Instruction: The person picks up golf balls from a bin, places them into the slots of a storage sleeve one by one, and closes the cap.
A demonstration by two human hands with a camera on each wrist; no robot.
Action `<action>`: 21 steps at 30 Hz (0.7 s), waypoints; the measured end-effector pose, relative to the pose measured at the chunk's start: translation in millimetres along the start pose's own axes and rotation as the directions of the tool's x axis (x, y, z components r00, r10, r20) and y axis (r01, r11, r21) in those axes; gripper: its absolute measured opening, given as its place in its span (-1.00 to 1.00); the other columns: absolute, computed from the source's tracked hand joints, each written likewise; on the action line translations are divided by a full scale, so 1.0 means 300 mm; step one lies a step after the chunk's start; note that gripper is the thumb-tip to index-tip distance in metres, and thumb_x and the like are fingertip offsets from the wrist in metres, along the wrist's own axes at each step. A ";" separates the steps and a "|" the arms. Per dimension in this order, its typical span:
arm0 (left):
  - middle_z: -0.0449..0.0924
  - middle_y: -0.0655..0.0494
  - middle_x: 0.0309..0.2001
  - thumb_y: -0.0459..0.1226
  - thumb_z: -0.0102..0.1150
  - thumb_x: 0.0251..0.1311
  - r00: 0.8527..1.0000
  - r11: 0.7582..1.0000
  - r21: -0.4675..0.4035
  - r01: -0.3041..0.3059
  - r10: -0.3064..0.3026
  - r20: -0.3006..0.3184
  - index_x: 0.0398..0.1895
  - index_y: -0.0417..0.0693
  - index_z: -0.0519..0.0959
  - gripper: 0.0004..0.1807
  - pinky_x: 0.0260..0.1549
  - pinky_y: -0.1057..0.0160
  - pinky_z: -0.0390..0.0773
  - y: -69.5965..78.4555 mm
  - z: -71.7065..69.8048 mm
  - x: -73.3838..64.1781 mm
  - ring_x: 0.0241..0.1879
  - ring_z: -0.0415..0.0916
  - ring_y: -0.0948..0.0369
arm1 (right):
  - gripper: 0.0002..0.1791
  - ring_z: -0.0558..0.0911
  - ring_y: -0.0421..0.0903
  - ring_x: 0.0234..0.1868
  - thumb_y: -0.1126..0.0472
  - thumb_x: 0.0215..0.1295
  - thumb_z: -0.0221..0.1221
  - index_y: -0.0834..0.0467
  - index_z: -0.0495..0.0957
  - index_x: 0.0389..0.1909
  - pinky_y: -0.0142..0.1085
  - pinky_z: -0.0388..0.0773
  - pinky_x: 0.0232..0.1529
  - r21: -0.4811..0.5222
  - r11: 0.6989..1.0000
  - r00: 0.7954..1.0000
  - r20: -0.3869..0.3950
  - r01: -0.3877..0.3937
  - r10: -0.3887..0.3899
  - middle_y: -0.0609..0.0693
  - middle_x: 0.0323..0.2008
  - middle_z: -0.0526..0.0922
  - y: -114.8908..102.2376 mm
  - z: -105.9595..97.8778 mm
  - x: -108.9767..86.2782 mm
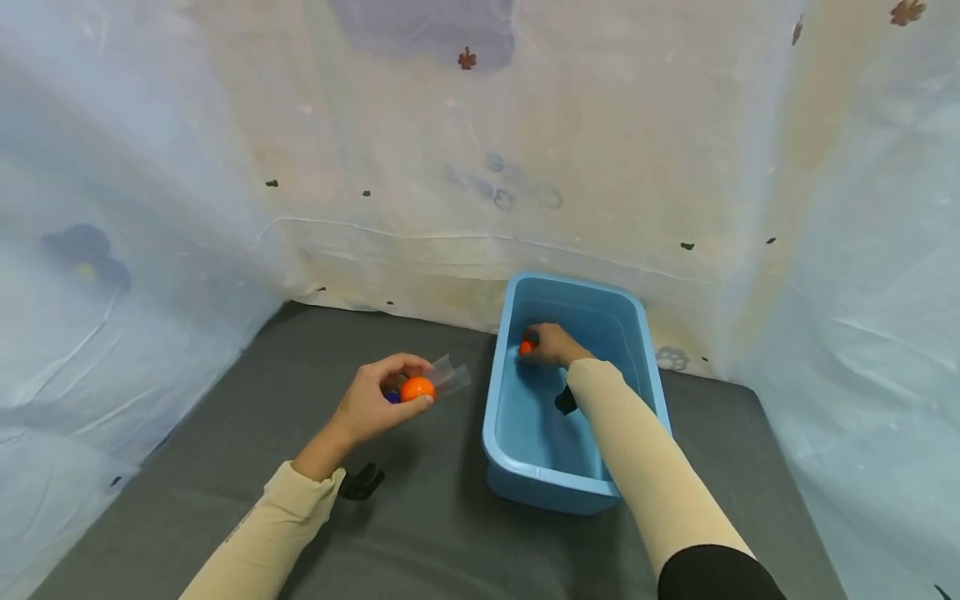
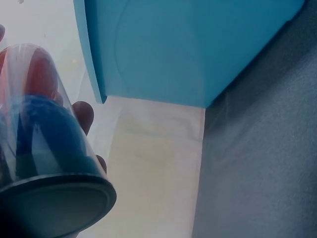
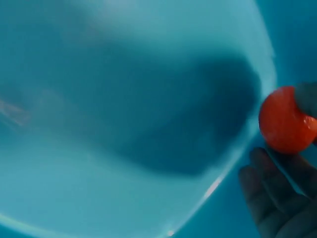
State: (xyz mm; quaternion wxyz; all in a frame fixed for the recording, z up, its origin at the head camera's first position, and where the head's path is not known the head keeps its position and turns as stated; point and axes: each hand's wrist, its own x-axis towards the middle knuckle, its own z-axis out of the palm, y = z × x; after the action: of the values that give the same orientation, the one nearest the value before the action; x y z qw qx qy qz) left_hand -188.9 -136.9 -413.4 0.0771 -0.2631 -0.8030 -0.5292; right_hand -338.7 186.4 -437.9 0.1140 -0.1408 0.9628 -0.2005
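My left hand (image 1: 375,400) grips a clear plastic tube (image 1: 452,379), tilted, left of a light blue bin (image 1: 551,477). Inside the tube sit an orange ball (image 1: 418,388) and a dark blue ball (image 1: 393,397). Seen from the left wrist, the blue ball (image 2: 47,131) is nearer the tube's flat, rimmed end and the orange one lies beyond it. My right hand (image 1: 552,344) reaches into the bin and pinches another orange ball (image 3: 286,121) close to the bin's left wall. Its other fingers (image 3: 270,178) extend below that ball.
The bin stands on a dark grey cloth-like surface (image 1: 420,517), near the back edge. A pale plastic sheet (image 1: 420,142) with leaf and flower marks hangs behind and on both sides. Black straps (image 1: 362,482) show at the wrists.
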 end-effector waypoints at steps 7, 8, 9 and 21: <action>0.64 0.11 -0.21 -0.29 0.40 0.03 1.000 1.000 0.002 0.027 -0.027 -0.014 -0.07 0.07 0.59 -0.65 -0.34 0.30 0.60 -0.015 -0.014 -0.019 -0.39 0.55 0.28 | -0.60 0.49 0.09 -0.05 0.17 0.23 0.26 0.22 0.53 0.07 -0.07 0.50 0.04 0.068 0.997 0.999 -0.026 -0.035 0.037 0.19 0.05 0.56 -0.010 -0.058 -0.042; 0.64 0.11 -0.21 -0.29 0.40 0.03 0.999 0.999 0.004 0.032 -0.032 -0.014 -0.06 0.06 0.59 -0.64 -0.34 0.31 0.59 -0.017 -0.014 -0.021 -0.39 0.55 0.29 | -0.59 0.49 0.10 -0.03 0.17 0.24 0.25 0.22 0.52 0.08 -0.05 0.49 0.05 0.074 0.997 0.999 -0.035 -0.037 0.039 0.21 0.08 0.55 -0.012 -0.068 -0.048; 0.64 0.09 -0.20 -0.30 0.40 0.03 0.999 0.999 0.005 0.037 -0.037 -0.015 -0.06 0.05 0.59 -0.64 -0.34 0.32 0.59 -0.020 -0.014 -0.022 -0.39 0.55 0.29 | -0.59 0.48 0.11 -0.01 0.18 0.24 0.25 0.23 0.51 0.09 -0.04 0.49 0.06 0.085 0.996 0.998 -0.044 -0.040 0.044 0.22 0.09 0.54 -0.015 -0.078 -0.052; 0.64 -0.05 -0.22 -0.41 0.34 0.03 0.999 0.999 0.009 0.036 -0.036 0.001 -0.08 -0.19 0.58 -0.66 -0.32 0.31 0.58 0.106 -0.027 -0.009 -0.39 0.53 0.27 | -0.59 0.52 0.11 -0.09 0.15 0.22 0.26 0.16 0.50 0.08 -0.13 0.53 -0.10 0.161 0.987 0.990 -0.140 0.007 0.016 0.24 0.06 0.53 -0.039 -0.168 -0.085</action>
State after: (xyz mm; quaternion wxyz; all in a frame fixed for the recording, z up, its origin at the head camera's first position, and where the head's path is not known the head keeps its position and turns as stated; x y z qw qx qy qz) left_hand -171.8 -135.4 -385.4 0.0682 -0.2485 -0.8099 -0.5269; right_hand -326.0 202.1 -383.7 0.0572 -0.1145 0.9494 -0.2867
